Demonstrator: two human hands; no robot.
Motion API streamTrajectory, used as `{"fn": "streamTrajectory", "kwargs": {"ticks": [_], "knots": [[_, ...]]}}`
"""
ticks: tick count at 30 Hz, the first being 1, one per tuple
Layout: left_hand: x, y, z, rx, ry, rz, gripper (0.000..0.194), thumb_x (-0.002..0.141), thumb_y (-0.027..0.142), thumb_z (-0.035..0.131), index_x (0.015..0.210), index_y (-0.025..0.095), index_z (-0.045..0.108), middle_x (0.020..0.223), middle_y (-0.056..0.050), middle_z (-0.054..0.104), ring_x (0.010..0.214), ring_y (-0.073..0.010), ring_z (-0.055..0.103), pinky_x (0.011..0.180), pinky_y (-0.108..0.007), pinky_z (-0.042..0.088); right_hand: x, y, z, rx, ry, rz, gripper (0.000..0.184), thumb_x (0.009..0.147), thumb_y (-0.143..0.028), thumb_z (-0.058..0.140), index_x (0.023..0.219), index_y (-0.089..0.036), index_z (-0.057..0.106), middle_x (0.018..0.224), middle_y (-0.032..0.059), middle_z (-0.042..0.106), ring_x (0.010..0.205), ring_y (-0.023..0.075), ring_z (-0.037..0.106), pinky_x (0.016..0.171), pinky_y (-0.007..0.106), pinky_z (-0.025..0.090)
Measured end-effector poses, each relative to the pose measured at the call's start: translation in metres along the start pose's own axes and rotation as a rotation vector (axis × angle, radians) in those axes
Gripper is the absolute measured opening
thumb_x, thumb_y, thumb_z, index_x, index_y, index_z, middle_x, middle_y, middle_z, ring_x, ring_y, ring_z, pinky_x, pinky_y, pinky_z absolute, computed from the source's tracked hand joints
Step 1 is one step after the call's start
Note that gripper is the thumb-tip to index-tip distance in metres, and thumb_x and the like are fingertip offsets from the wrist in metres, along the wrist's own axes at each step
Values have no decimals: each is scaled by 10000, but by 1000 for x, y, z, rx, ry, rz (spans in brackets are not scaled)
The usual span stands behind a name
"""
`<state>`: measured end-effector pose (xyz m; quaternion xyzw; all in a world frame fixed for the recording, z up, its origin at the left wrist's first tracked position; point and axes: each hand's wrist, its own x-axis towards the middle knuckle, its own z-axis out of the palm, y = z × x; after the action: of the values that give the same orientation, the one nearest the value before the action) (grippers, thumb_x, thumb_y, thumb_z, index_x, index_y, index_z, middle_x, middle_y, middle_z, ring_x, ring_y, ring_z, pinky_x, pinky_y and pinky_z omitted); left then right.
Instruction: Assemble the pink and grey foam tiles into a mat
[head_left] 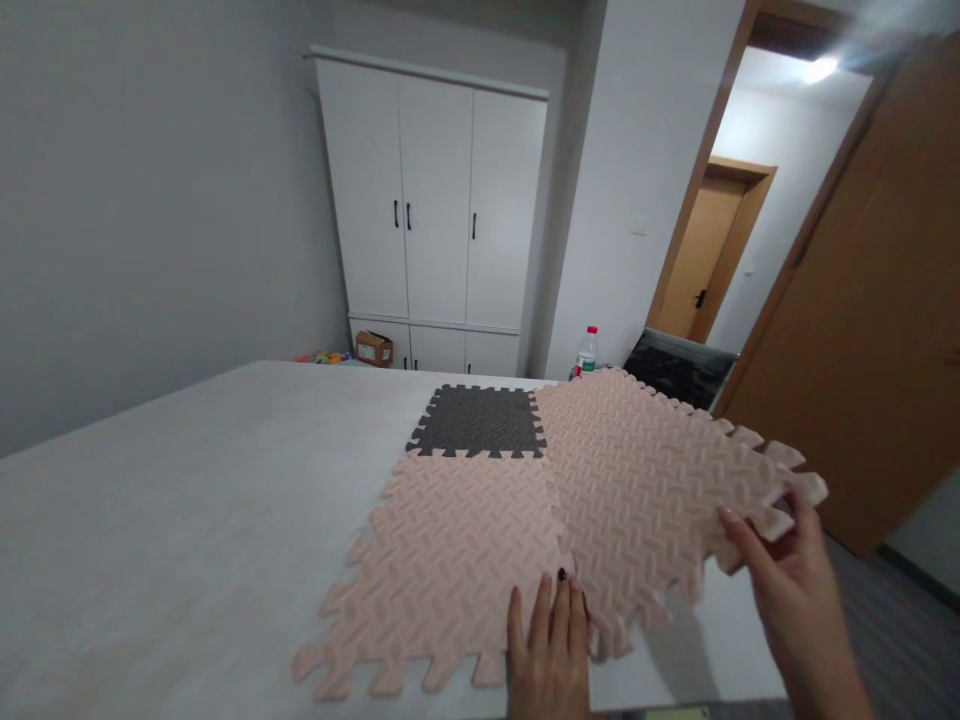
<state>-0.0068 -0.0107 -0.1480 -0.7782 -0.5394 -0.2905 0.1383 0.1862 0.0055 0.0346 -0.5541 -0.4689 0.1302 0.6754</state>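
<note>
A pink foam puzzle mat (457, 540) lies flat on the white table, its toothed edges showing at the left and front. My left hand (551, 640) rests flat on its front right part, fingers stretched out, by the seam with a second pink foam mat (637, 480). That second mat is tilted, its right side raised off the table. My right hand (787, 560) grips its near right corner, thumb on top and the other fingers around the edge. Behind the flat pink mat, a dark grey foam mat (484, 420) adjoins both pink ones.
The white table (187, 520) spreads far to the left. A bottle with a red cap (587, 352) stands behind the raised mat, near a dark chair back (679, 367). A cardboard box (374, 348) and a white wardrobe (439, 200) are at the back; a wooden door (885, 300) is at right.
</note>
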Motion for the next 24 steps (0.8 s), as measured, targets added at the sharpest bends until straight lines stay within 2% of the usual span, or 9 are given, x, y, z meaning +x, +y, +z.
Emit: {"fn": "streamTrajectory", "kwargs": {"ticks": [3,5,8,11,14,18,21,24], "knots": [[2,-5,-12,-53,-73,94,831,640,307,547,1416,180,279,1411,-76,404,1288,-326,369,1037,-587,326,-12,-25,27,38,-93,-41,633,740,-458,629,1283,-211,420,1129,90,575,965,224,573,851,380,465],[3,-7,-20,-73,-136,126,868,661,416,547,1427,147,239,1433,-108,365,1308,-329,337,1035,-594,320,-26,-34,41,13,-181,-82,662,748,-457,622,1313,-210,381,1205,105,541,1045,245,543,902,422,436],[3,-4,-26,-97,-194,71,872,674,496,538,1419,137,259,1446,-139,334,1327,-321,308,1053,-592,288,-50,-36,57,-75,-302,-132,780,725,-451,646,1374,-217,283,1321,113,458,1189,268,454,973,455,384],[3,0,-25,-99,-182,32,825,676,436,534,1411,157,287,1440,-148,341,1326,-311,315,1057,-589,274,-73,-26,67,-112,-339,-105,782,737,-442,633,1381,-197,262,1298,120,482,1185,253,468,955,411,412],[3,2,-23,-68,-131,39,789,662,333,523,1403,165,311,1418,-137,384,1327,-298,316,1069,-581,251,-86,-8,71,-93,-299,6,670,785,-448,575,1339,-168,323,1197,124,565,1114,234,527,901,365,446],[4,0,-26,-82,-118,32,777,631,326,517,1364,106,380,1398,-157,410,1334,-303,299,1081,-586,216,-84,11,65,-128,-233,90,466,786,-482,558,1117,-156,522,1051,121,641,1033,246,567,845,346,454],[5,-2,-33,-112,-177,49,756,646,329,500,1353,86,388,1398,-159,406,1319,-297,328,1061,-589,254,-71,15,54,-145,-204,112,452,766,-505,570,1052,-154,554,1029,124,647,1024,262,567,829,349,449],[7,-1,-38,-142,-242,10,747,642,311,502,1346,83,395,1418,-142,383,1328,-293,309,1078,-596,222,-52,17,41,-181,-84,125,508,723,-522,608,1055,-141,553,1029,129,638,977,275,581,817,374,446]]}}
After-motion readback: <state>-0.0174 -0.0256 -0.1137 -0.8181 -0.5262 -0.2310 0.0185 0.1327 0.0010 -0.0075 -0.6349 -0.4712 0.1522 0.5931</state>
